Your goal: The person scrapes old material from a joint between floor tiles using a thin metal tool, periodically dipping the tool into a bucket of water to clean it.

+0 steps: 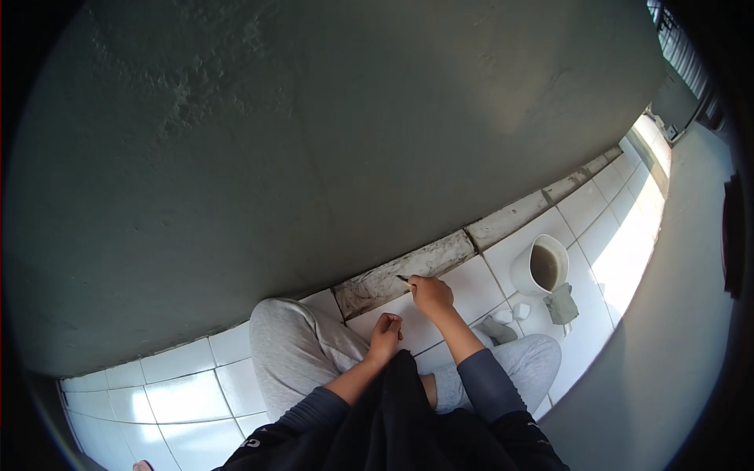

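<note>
My right hand (pixel 432 297) is closed round a slim tool (pixel 404 279) with a dark tip; its exact kind is too small to tell. The tip is at a smeared whitish skirting tile (pixel 408 268) along the foot of the grey wall. My left hand (pixel 386 336) is curled closed above the floor tiles, just short of that skirting; whatever its fingers may hold is hidden. Beyond my right hand, a white tub (pixel 542 265) of murky brownish liquid stands on the floor. A grey cloth or sponge (pixel 561 304) lies against its near side.
Two small white lumps (pixel 510 313) lie near my right knee (pixel 534 353). White floor tiles (pixel 188 396) run along both sides of me. The rough grey wall (pixel 314 133) rises ahead, and another grey surface (pixel 628 377) borders the tiles at right.
</note>
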Available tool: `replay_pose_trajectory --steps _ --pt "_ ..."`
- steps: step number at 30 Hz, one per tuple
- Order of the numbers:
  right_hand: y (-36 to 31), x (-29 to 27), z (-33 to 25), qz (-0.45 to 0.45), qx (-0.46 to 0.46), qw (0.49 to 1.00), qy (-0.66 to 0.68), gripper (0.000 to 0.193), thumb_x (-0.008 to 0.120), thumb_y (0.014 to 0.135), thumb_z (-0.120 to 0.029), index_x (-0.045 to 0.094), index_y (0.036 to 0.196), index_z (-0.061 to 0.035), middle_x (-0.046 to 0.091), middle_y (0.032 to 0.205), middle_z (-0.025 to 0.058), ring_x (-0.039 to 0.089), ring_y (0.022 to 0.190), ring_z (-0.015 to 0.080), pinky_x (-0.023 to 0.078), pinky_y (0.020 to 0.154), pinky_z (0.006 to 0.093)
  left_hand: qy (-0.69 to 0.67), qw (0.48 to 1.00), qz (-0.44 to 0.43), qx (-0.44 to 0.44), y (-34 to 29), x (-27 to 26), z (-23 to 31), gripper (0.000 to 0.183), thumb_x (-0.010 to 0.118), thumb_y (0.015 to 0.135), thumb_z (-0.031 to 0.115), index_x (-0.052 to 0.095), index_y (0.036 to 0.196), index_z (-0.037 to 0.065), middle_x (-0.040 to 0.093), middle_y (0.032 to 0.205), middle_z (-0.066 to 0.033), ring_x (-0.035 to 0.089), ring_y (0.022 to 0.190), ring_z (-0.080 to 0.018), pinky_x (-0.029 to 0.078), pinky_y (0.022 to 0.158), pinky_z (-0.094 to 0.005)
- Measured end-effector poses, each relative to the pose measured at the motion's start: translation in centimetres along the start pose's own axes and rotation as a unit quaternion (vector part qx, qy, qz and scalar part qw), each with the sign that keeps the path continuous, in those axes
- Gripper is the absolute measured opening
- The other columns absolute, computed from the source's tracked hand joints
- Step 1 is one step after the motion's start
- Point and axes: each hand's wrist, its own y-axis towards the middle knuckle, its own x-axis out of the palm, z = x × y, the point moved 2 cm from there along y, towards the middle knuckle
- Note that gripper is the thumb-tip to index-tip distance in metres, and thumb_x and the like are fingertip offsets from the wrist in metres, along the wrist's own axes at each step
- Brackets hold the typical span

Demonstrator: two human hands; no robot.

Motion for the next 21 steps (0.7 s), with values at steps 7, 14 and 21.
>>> replay_pose_trajectory --steps 7,14,21 --pt "-0.9 1.6 -1.4 0.005 -0.071 0.997 0.01 0.014 0.05 0.083 -0.022 0.059 0.091 -0.0156 0.064 0.079 0.0143 0.063 0.076 0.0332 0.05 0.064 0.0447 -0.026 0.999 0.045 0.014 -0.3 -0.5 0.6 0.005 0.045 0.086 0.011 0.046 0.09 0.007 0.046 0.067 -0.0007 0.046 0.055 -0.0099 0.035 0.049 -0.0236" --pt "0.7 1.7 -0.2 0.078 -0.055 0.995 0.003 0.013 0.051 0.081 -0.019 0.059 0.092 -0.0152 0.063 0.073 0.0156 0.062 0.069 0.0336 0.05 0.06 0.0447 -0.022 0.999 0.042 0.01 -0.2 -0.3 0.7 0.005 0.046 0.086 0.01 0.046 0.09 0.007 0.045 0.067 -0.0007 0.046 0.055 -0.0097 0.035 0.049 -0.0236" --pt "1.7 2.2 0.8 0.124 0.028 0.992 0.016 0.018 0.054 0.078 -0.021 0.059 0.094 -0.014 0.062 0.073 0.0158 0.062 0.067 0.0339 0.05 0.06 0.0447 -0.03 0.998 0.051 0.024 -0.3 -0.1 0.6 0.004 0.046 0.086 0.01 0.045 0.089 0.007 0.045 0.068 -0.0007 0.044 0.053 -0.0094 0.034 0.048 -0.0231"
